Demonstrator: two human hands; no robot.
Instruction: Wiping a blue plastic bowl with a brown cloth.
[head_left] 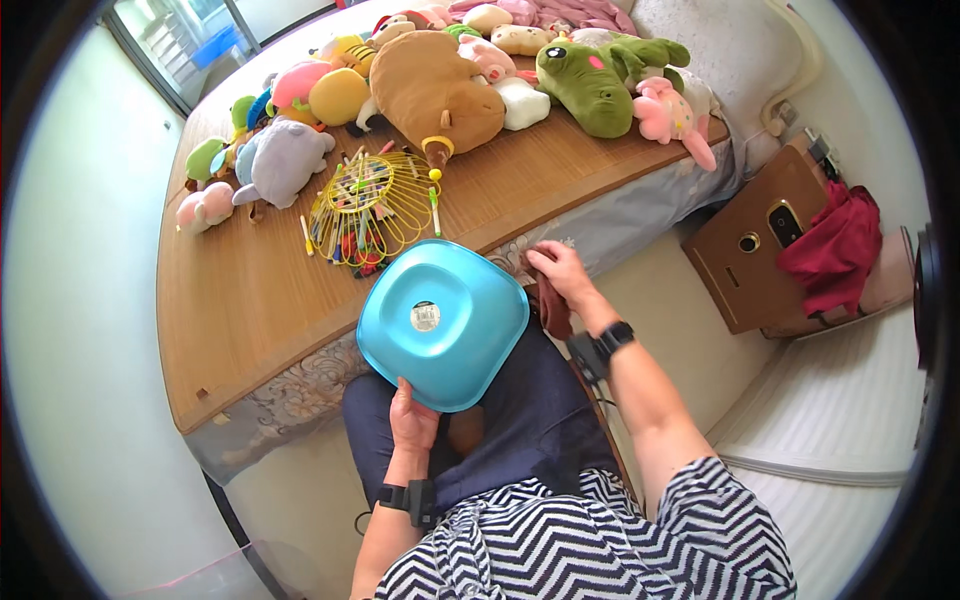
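Observation:
A shiny light-blue plastic basin point(470, 330) with rounded corners is tilted over my lap, its underside with a round label facing up. My left hand point(412, 420) grips its near edge, thumb on top and the other fingers hidden beneath. Right of the basin, my right hand point(563, 275) is closed on a brownish-red cloth point(552, 308) that hangs down beside the rim. Just past the basin, a yellow wire basket point(412, 176) lies on the wooden bed mat, with many markers in and around it.
Plush toys crowd the far part of the mat point(260, 300), among them a large brown one point(425, 85) and a green one point(595, 95). On the right stands a brown safe box point(740, 270) with a dark-red cloth point(835, 250) draped over it.

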